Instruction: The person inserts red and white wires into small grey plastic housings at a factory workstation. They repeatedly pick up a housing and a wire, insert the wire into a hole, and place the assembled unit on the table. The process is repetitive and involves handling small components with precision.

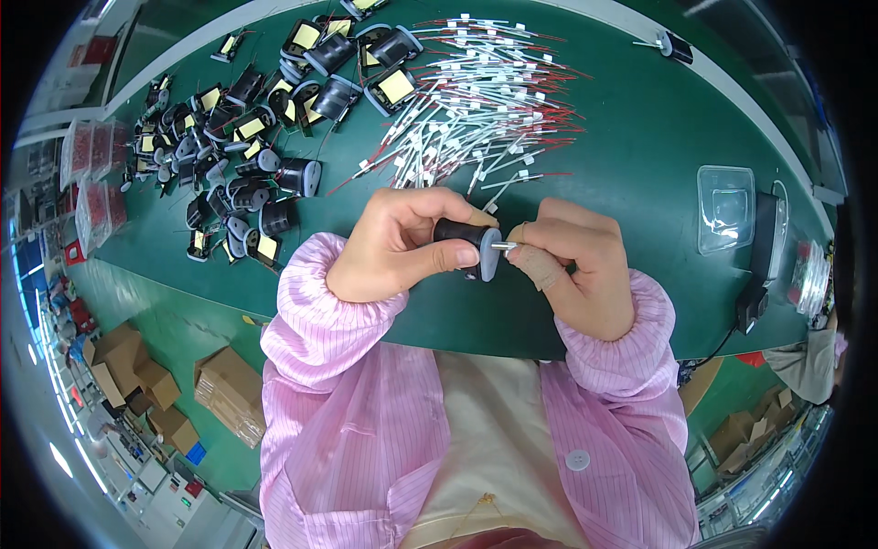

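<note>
My left hand [380, 247] is wrapped round a black cylindrical housing [455, 233], held just above the table in front of me. A grey round end cap [490, 255] on the housing points to the right. At that cap, a short thin whitish rod [503, 245] sticks out, and my right hand [585, 261] pinches its outer end between thumb and forefinger. Tan tape covers the right thumb and fingertip. Whether the rod is fixed in the cap or only touches it, I cannot tell.
On the green table [631, 183], many similar black housings [334, 98] lie heaped at the left. A spread of thin white and red wire leads [485, 101] lies beyond my hands. One housing [677, 48] sits at the far right edge, and a clear plastic tray [725, 209] stands nearer on the right.
</note>
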The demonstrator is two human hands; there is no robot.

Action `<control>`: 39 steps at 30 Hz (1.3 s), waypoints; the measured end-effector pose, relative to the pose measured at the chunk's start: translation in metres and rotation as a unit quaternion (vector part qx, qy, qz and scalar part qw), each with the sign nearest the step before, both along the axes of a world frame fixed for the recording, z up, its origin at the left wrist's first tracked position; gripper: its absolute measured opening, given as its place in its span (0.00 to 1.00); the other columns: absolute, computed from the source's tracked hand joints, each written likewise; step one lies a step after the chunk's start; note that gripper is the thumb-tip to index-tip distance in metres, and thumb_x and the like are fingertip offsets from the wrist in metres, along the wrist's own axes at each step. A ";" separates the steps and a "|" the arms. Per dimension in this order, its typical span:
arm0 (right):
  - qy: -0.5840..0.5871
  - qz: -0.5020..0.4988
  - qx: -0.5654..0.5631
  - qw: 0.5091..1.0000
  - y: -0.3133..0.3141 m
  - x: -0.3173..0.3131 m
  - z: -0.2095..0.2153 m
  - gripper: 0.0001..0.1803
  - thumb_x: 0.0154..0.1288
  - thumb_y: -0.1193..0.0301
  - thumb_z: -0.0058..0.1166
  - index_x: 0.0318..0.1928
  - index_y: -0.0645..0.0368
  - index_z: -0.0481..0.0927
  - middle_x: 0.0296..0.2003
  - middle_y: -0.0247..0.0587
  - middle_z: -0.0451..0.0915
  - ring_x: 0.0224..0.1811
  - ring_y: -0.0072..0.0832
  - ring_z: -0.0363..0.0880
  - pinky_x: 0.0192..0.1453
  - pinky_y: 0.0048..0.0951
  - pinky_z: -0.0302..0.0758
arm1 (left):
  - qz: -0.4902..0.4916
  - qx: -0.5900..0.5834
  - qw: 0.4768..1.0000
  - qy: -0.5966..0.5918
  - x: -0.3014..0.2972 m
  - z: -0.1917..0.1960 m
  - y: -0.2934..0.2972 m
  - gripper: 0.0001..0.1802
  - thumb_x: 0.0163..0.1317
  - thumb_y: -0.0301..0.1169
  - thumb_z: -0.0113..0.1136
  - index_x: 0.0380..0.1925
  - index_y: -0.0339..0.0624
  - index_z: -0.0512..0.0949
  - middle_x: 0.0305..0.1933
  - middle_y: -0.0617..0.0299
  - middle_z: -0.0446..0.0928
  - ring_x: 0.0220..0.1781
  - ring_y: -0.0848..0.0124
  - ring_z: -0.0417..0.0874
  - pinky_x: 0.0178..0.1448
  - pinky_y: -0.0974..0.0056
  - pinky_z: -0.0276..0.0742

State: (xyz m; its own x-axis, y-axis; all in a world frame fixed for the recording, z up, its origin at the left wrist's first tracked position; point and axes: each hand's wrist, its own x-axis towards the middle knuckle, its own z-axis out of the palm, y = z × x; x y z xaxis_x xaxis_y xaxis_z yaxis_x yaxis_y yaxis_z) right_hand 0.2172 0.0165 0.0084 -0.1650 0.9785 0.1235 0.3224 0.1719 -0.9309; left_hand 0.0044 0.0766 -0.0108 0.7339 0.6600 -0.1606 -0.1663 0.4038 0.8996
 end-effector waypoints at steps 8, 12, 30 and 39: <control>-0.173 -0.059 0.147 0.972 -0.001 -0.018 -0.007 0.06 0.50 0.80 0.62 0.28 0.64 0.77 0.20 0.41 0.66 0.21 0.39 0.68 0.24 0.38 0.64 | 0.060 0.341 0.924 0.162 0.009 -0.002 -0.001 0.14 0.51 0.18 0.67 0.39 0.31 0.80 0.33 0.58 0.80 0.33 0.72 0.82 0.36 0.69 0.76; -0.124 -0.044 0.126 0.983 -0.002 -0.014 -0.005 0.06 0.51 0.80 0.62 0.30 0.64 0.78 0.20 0.42 0.67 0.21 0.39 0.69 0.24 0.38 0.65 | 0.058 0.276 0.950 0.134 0.007 0.003 -0.001 0.14 0.51 0.19 0.68 0.40 0.31 0.81 0.33 0.57 0.80 0.33 0.71 0.81 0.37 0.68 0.74; 0.278 -0.325 -0.190 0.884 0.136 0.196 -0.041 0.21 0.69 0.65 0.50 0.54 0.70 0.72 0.56 0.55 0.74 0.61 0.39 0.72 0.66 0.39 0.69 | 0.281 0.598 0.482 0.575 0.005 -0.009 0.070 0.17 0.54 0.42 0.67 0.20 0.39 0.82 0.31 0.55 0.75 0.39 0.54 0.74 0.40 0.51 0.69; -0.206 -0.037 0.073 0.975 0.107 0.084 -0.018 0.17 0.60 0.66 0.59 0.48 0.59 0.81 0.50 0.49 0.80 0.52 0.39 0.80 0.56 0.35 0.75 | 0.320 0.501 0.604 0.531 0.006 -0.019 0.084 0.12 0.56 0.36 0.62 0.24 0.36 0.80 0.28 0.48 0.80 0.34 0.51 0.81 0.38 0.49 0.74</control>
State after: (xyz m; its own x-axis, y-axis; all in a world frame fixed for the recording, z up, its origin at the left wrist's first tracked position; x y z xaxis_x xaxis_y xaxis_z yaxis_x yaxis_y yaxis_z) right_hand 0.3013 0.1236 -0.0092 -0.1593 0.9667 0.2002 0.6801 0.2544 -0.6876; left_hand 0.0108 0.1603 -0.0294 0.1114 0.9098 0.3998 0.8855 -0.2735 0.3756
